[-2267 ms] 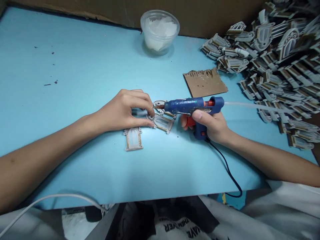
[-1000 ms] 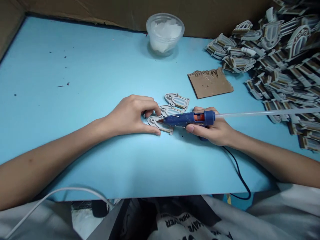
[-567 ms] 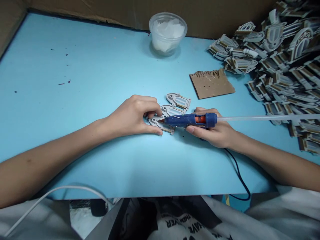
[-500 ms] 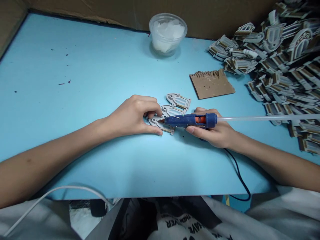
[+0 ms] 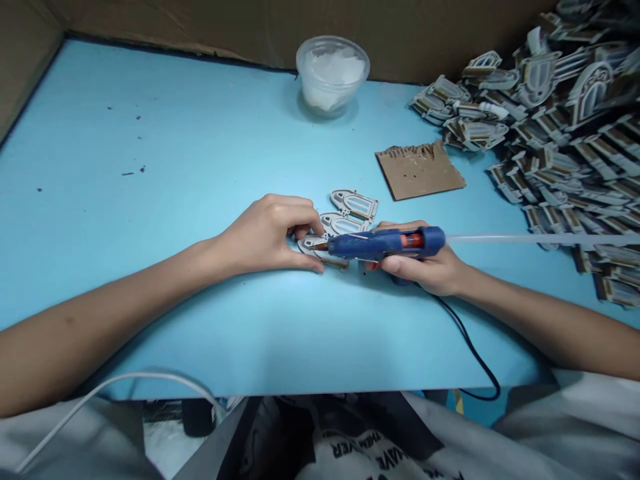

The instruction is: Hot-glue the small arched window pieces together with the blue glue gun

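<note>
Glue gun (image 5: 383, 243): I see its handle hidden inside my right hand (image 5: 425, 267), fist wrapped round it. Nozzle touches the nearest window piece (image 5: 320, 249) (partly covered), which my left hand (image 5: 267, 233) pins down, fingers curled, mid-table (image 5: 175, 167).

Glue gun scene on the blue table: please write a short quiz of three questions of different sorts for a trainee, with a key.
1. True or false: the right hand holds the glue gun with its nozzle pointing toward the left hand.
2. Multiple choice: what lies under the fingers of the left hand? A) a flat arched window piece B) the cardboard square C) the plastic cup
3. Fill in: the big pile of pieces lies on the person's ______ side of the blue table.

Key: 1 true; 2 A; 3 right.
</note>
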`<action>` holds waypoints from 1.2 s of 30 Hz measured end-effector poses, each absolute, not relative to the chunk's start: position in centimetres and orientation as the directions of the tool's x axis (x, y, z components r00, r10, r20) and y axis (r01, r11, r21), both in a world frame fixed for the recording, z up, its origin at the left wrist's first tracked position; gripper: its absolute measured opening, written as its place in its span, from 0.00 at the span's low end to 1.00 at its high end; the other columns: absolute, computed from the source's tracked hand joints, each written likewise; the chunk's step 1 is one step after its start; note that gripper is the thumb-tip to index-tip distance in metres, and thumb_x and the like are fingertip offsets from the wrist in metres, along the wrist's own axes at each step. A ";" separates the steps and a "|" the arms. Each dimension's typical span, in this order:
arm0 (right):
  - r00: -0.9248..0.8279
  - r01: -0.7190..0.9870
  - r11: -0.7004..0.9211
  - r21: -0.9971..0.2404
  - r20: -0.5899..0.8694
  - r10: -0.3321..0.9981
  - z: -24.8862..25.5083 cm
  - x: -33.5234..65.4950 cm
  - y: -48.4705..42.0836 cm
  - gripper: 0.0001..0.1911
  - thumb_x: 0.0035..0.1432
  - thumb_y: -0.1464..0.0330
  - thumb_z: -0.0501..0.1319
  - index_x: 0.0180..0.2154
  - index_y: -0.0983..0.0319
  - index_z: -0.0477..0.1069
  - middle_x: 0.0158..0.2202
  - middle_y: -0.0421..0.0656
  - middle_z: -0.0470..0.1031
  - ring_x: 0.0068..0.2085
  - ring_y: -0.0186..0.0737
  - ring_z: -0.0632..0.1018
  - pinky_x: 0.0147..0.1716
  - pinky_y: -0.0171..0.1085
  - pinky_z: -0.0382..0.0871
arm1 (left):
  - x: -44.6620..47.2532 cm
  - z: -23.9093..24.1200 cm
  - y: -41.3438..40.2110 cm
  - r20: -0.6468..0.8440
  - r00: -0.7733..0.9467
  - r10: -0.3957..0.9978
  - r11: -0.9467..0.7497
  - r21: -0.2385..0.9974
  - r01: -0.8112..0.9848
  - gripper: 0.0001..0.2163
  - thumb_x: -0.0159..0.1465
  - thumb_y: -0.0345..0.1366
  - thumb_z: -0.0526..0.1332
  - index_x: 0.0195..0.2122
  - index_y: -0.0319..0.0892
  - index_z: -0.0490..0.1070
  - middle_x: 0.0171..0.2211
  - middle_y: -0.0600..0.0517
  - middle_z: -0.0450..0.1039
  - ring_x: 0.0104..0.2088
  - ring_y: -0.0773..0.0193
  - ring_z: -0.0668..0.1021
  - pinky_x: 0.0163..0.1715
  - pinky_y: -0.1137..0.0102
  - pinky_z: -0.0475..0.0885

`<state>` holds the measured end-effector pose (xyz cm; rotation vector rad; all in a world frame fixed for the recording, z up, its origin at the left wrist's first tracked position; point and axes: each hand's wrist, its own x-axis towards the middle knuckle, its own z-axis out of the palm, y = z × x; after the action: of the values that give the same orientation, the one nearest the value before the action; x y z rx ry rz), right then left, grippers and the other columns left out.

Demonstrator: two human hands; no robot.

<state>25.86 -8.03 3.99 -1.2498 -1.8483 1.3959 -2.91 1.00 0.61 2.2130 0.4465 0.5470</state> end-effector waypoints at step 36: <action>-0.489 0.372 0.096 -0.923 -0.107 0.866 2.2 28.4 -7.4 0.28 0.70 0.50 0.66 0.26 0.65 0.72 0.24 0.42 0.69 0.22 0.29 0.65 0.21 0.35 0.54 | -3.4 0.2 1.9 0.428 0.876 0.224 -0.813 0.578 -0.075 0.21 0.69 0.51 0.72 0.47 0.35 0.79 0.36 0.45 0.73 0.37 0.59 0.72 0.41 0.65 0.67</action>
<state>28.40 -7.43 2.15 -1.2096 -1.9093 1.3818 -3.35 1.91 0.22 2.4368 0.1068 0.6522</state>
